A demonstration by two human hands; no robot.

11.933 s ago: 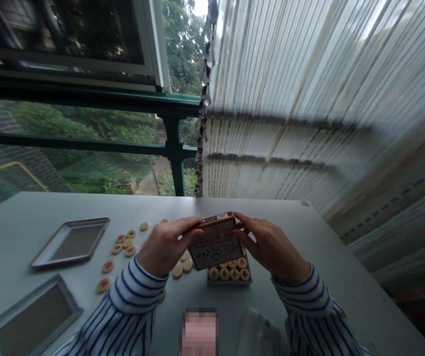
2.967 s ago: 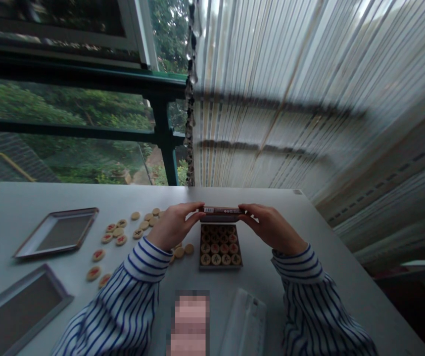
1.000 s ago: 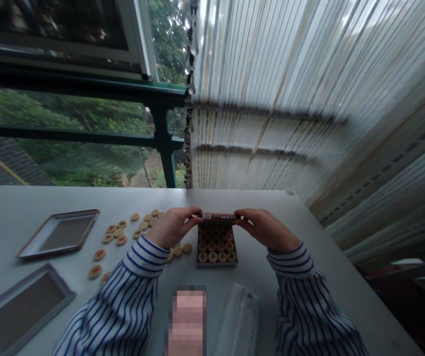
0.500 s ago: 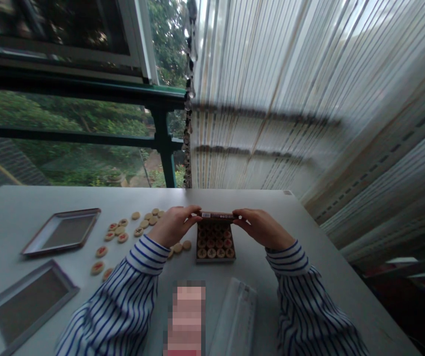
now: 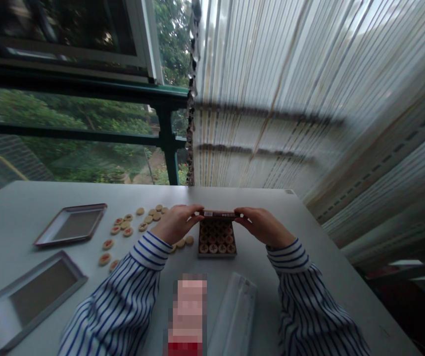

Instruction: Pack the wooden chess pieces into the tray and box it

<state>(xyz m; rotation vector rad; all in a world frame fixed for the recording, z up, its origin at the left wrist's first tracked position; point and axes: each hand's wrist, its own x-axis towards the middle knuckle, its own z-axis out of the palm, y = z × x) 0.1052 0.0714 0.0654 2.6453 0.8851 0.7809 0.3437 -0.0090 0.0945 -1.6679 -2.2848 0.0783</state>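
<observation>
The brown lid [image 5: 220, 214] is over the far end of the box [image 5: 217, 255], tipped so that its printed edge faces the wearer; whether it touches the rim cannot be told. The left hand [image 5: 175, 225] pinches one end between thumb and fingers, and the right hand [image 5: 266, 228] grips the other. As far as it shows, filling this box looks done: the near row holds four round pieces [image 5: 212, 248], with more rows behind, the farthest hidden by the lid. Covering it looks unfinished, since the near end is uncovered.

Left of the box, loose discs [image 5: 151, 219] are scattered over the bench [image 5: 301, 217], some marked red or dark, others plain; the left hand and sleeve block some from view. Beyond them lie a brown-rimmed tray [image 5: 82, 225] and, nearer, a pale-rimmed tray [image 5: 41, 296]. A clear plastic case [image 5: 234, 311] sits on the near side of the box, apart from it. Nothing visible stands between lid and box.
</observation>
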